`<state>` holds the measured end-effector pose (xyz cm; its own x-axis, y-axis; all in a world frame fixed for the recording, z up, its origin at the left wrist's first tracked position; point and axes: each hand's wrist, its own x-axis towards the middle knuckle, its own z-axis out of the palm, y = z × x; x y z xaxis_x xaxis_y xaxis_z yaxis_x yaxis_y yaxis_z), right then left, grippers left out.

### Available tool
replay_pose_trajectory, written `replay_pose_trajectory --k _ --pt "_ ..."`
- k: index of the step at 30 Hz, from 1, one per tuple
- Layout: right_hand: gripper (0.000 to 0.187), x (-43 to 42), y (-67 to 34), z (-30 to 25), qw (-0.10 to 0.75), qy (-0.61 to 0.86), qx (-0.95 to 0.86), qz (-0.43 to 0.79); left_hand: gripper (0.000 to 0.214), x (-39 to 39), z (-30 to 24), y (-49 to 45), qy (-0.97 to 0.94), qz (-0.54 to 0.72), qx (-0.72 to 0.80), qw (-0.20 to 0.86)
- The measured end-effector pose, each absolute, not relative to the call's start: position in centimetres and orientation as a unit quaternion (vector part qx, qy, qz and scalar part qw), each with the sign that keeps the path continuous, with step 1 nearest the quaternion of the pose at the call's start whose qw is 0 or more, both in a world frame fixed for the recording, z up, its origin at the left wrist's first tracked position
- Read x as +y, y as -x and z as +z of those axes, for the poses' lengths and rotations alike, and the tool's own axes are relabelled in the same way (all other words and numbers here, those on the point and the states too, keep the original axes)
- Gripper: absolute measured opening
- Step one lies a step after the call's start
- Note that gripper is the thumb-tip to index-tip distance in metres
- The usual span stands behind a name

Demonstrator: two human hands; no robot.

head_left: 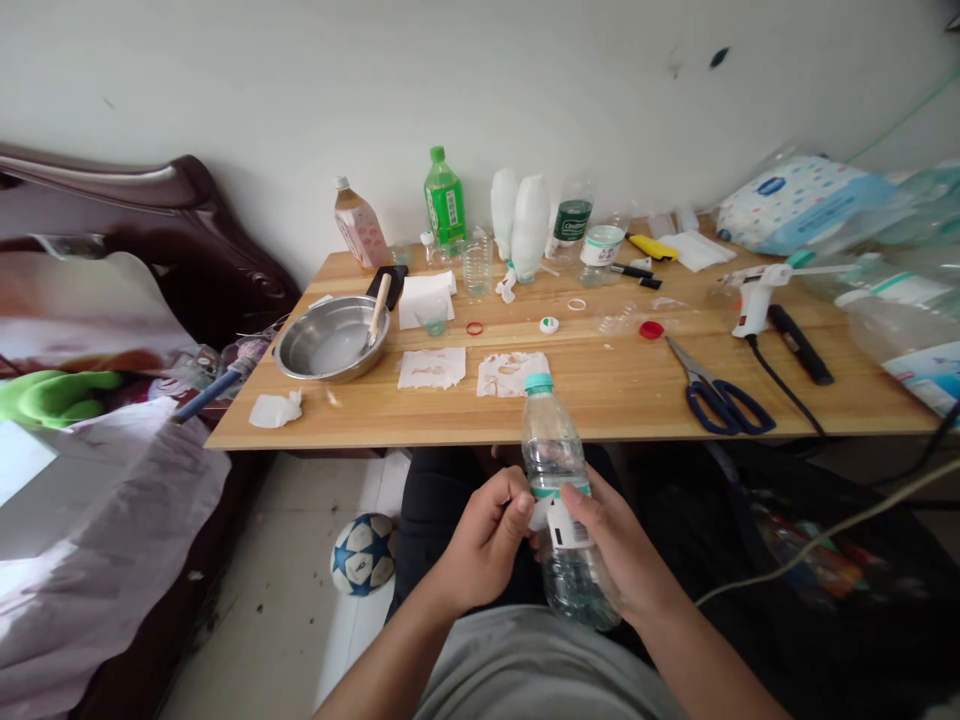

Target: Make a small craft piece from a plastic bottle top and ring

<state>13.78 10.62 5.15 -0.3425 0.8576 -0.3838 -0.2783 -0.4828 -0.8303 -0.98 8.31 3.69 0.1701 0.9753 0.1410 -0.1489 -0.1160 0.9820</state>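
A clear plastic bottle (553, 430) with a teal cap stands tilted over my lap, in front of the table edge. My right hand (611, 530) is wrapped round its middle from the right, thumb on the label. The white and teal label (566, 528) is partly loose on its left side. At that loose edge, my left hand (489, 540) is closed in a pinch, thumb against the curled fingers. On the table just beyond the bottle lie two wrinkled pieces of white paper (433, 368).
On the wooden table (360, 410) are a metal bowl (322, 345) with a brush, scissors (720, 395), a glue gun (756, 300) with its cord and a red cap (651, 329). Several bottles, including a green one (445, 200), line the wall. A ball (364, 555) rests on the floor.
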Motion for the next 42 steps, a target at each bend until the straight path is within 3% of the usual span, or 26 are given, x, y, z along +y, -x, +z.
replay_pose_trajectory --k 18,26,35,38,42 --pt "0.065 10.8 -14.4 3.9 0.393 0.397 -0.346 0.754 0.029 7.8 2.1 -0.8 -0.413 0.618 0.318 0.589" --pt "0.063 10.7 -14.3 2.0 0.414 0.394 -0.258 0.779 0.036 8.0 2.6 -2.3 -0.223 0.688 0.310 0.617" --pt "0.083 11.3 -14.4 2.9 0.426 0.270 -0.249 0.827 0.039 8.1 4.0 -2.0 -0.088 0.701 0.364 0.607" --pt "0.081 11.4 -14.8 3.0 0.436 0.240 -0.241 0.833 0.039 8.2 3.5 -1.2 -0.064 0.710 0.404 0.573" --pt "0.078 11.1 -14.7 2.9 0.430 0.197 -0.231 0.850 0.033 7.8 2.6 0.3 -0.028 0.660 0.437 0.610"
